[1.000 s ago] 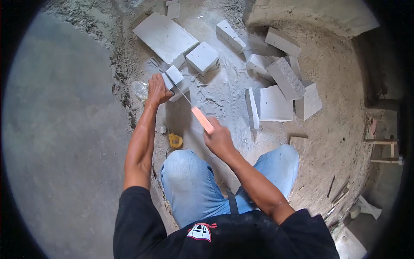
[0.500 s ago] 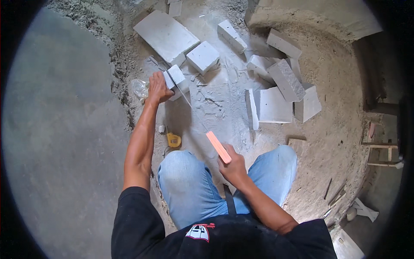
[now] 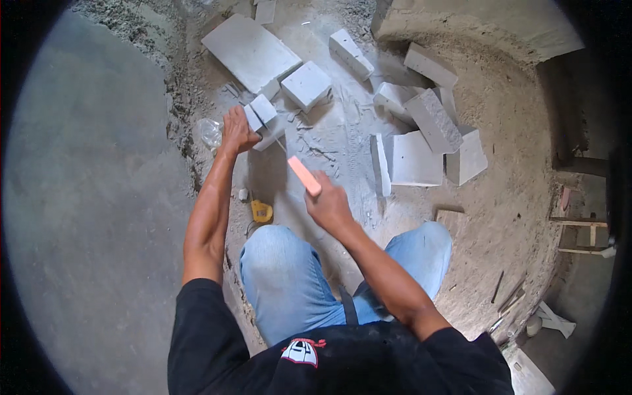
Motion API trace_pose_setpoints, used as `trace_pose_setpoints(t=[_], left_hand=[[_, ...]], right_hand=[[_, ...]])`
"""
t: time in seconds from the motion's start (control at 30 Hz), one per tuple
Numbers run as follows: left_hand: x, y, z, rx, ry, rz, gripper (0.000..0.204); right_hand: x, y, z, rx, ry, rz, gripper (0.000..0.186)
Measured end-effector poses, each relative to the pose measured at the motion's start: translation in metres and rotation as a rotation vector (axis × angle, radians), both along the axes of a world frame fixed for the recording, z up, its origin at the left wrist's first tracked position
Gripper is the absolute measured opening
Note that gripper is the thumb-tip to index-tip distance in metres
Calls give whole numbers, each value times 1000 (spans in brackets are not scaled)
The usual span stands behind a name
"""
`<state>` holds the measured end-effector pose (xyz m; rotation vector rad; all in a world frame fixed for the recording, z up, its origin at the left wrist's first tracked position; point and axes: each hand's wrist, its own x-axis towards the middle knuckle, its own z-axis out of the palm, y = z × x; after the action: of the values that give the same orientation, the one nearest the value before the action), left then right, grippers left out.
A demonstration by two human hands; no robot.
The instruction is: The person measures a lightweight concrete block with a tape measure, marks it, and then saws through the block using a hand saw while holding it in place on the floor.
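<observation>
Floor (image 3: pixel 99 197): smooth grey slab at left, dusty rubble-strewn ground to the right. Pale, rough-faced rectangular blocks (image 3: pixel 421 141) lie scattered far and right, leaving open room near centre. Left hand (image 3: pixel 236 130), grip closed on a small chalky block (image 3: pixel 261 118) at far left-centre. Right hand (image 3: pixel 329 207), grip closed on a saw (image 3: pixel 304 175) with smooth pink handle; its thin blade reaches toward that block.

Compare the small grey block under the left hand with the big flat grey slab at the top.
The small grey block is chunky and held by the left hand; the big flat grey slab is thin, far wider, and lies untouched. The block has a dark cut line across it; the slab's face is plain. Both are pale grey masonry pieces on the dusty ground.
</observation>
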<state>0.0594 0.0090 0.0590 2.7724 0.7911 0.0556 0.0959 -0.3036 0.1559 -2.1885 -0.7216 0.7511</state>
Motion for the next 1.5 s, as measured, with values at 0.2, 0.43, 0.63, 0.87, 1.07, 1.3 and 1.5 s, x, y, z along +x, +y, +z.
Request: trace_pose_setpoints(t=[0.2,0.43,0.63,0.87,1.07,1.3,1.5], left_hand=[[-11,4,14,1,26,24,69],[-12,9,11,-7,45,75,68],[3,-6,7,-1,28,54,66],[-13,-3,7,11,69,39,66],[-9,7,6,6,77,95,63],[3,-6,8,0,0,51,61],[-13,9,15,25,-2,80,63]], right_hand=[[-30,-53,11,258,41,-63,32],[-44,-71,3,241,20,-56,30],[-8,0,-4,88,32,-23,31],[-37,-50,16,307,-68,-39,31],[-30,-28,-7,-47,118,6,39],[-6,5,-22,-9,-13,22,39],[-38,-60,2,194,-59,41,31]])
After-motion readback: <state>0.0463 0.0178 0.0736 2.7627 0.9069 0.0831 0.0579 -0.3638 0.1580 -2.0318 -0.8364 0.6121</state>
